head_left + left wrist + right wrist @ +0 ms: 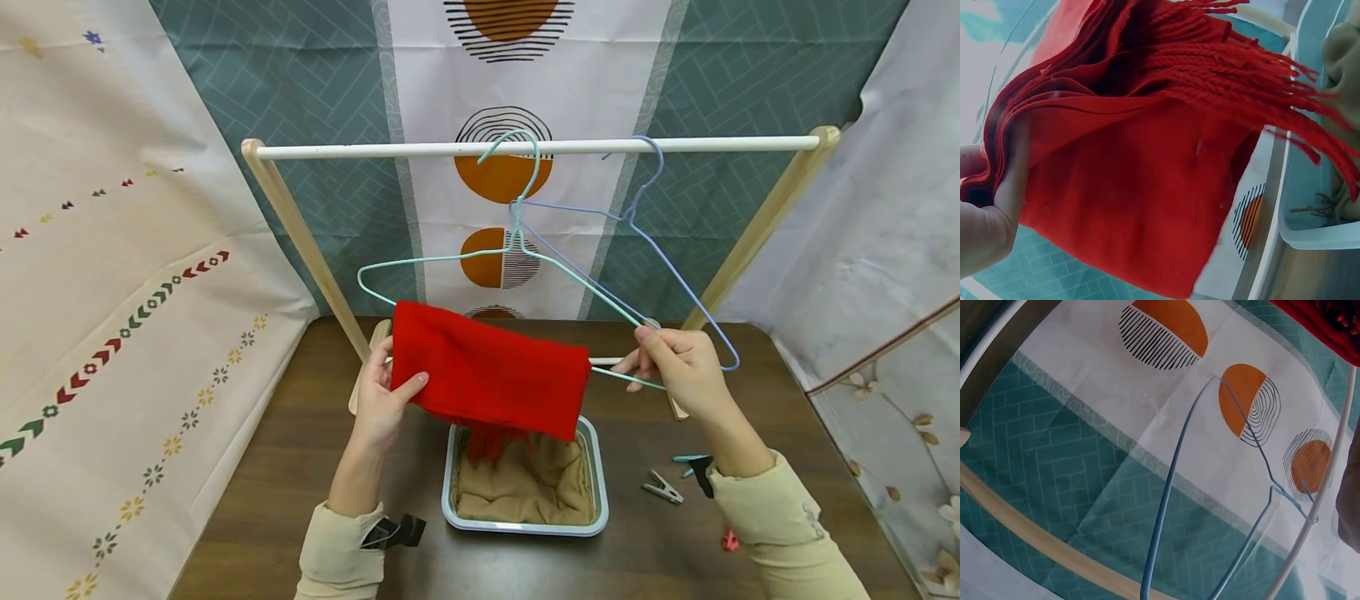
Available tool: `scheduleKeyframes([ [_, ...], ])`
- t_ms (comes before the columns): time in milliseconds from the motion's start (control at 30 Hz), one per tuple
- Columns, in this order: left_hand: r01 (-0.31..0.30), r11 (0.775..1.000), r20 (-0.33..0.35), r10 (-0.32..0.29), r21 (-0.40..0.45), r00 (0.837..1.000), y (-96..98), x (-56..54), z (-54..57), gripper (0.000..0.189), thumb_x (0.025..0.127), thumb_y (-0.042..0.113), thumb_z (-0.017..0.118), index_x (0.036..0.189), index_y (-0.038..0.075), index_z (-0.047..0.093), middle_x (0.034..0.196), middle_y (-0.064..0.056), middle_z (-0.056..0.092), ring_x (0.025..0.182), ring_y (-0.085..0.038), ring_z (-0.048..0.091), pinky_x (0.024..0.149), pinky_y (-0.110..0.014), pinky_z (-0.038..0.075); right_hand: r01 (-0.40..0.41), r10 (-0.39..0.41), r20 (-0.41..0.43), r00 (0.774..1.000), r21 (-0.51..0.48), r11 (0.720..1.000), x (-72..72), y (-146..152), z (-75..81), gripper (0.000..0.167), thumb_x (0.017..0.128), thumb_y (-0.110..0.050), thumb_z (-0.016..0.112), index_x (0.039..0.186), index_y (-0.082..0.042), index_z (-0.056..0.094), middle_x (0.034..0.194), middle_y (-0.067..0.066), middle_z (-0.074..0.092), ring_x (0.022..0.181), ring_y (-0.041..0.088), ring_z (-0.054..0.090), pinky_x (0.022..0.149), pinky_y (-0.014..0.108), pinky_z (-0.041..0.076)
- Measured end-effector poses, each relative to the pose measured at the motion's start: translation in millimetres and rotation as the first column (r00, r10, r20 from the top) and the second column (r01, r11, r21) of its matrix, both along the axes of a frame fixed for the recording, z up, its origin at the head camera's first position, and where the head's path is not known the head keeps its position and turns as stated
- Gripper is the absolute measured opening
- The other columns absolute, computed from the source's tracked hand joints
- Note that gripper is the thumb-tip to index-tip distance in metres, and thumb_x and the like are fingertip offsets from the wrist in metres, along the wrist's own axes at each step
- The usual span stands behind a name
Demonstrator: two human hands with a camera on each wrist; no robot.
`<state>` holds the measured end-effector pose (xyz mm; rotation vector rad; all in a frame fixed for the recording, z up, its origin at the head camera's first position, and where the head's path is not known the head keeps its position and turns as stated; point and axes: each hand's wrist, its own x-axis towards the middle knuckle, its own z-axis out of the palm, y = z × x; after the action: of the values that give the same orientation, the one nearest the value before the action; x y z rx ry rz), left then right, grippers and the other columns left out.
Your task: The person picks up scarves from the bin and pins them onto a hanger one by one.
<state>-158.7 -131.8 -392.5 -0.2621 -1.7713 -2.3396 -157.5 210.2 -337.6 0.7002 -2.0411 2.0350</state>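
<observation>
A folded red scarf [491, 367] with a fringe [1222, 81] lies across the lower bar of a mint-green hanger [442, 258], hiding much of that bar. My left hand [381, 400] grips the scarf's left edge, thumb in front; in the left wrist view, the same hand [988, 231] pinches several layers. At the hanger's right corner, my right hand [678, 367] holds the wire between thumb and fingers. The hanger's hook crosses the white rod [360, 151]. Behind it, a blue hanger [667, 258] hangs from the rod, also in the right wrist view.
Below the scarf stands a light blue basket [525, 527] with folded brown cloth [525, 487]. A grey clothespin [663, 487], a blue one [688, 458] and a red one [730, 540] lie on the table at right. Wooden legs [307, 246] support the rod.
</observation>
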Motion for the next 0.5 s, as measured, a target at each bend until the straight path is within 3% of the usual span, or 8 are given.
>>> scheduleKeyframes([
  [300, -0.01, 1.0, 0.016, 0.011, -0.027, 1.0, -5.4, 4.8, -5.5, 0.049, 0.077, -0.02, 0.053, 0.114, 0.013, 0.049, 0.101, 0.0, 0.06, 0.092, -0.017, 0.058, 0.073, -0.029, 0.052, 0.185, -0.185, -0.013, 0.983, 0.04, 0.982, 2.7, 2, 3.5, 0.045, 0.094, -0.003, 0.044, 0.049, 0.004, 0.044, 0.055, 0.009, 0.063, 0.046, 0.015, 0.058, 0.043, 0.026, 0.049],
  [500, 0.015, 1.0, 0.046, -0.014, -0.022, 0.999, -7.2, 8.1, -14.2, 0.051, 0.078, -0.019, 0.052, 0.12, 0.009, 0.044, 0.107, 0.0, 0.057, 0.096, -0.017, 0.056, 0.075, -0.029, 0.052, 0.179, -0.18, -0.068, 0.981, -0.02, 0.984, 2.8, 4, 0.4, 0.044, 0.093, 0.003, 0.044, 0.049, 0.004, 0.044, 0.055, 0.007, 0.063, 0.044, 0.014, 0.057, 0.042, 0.022, 0.048],
])
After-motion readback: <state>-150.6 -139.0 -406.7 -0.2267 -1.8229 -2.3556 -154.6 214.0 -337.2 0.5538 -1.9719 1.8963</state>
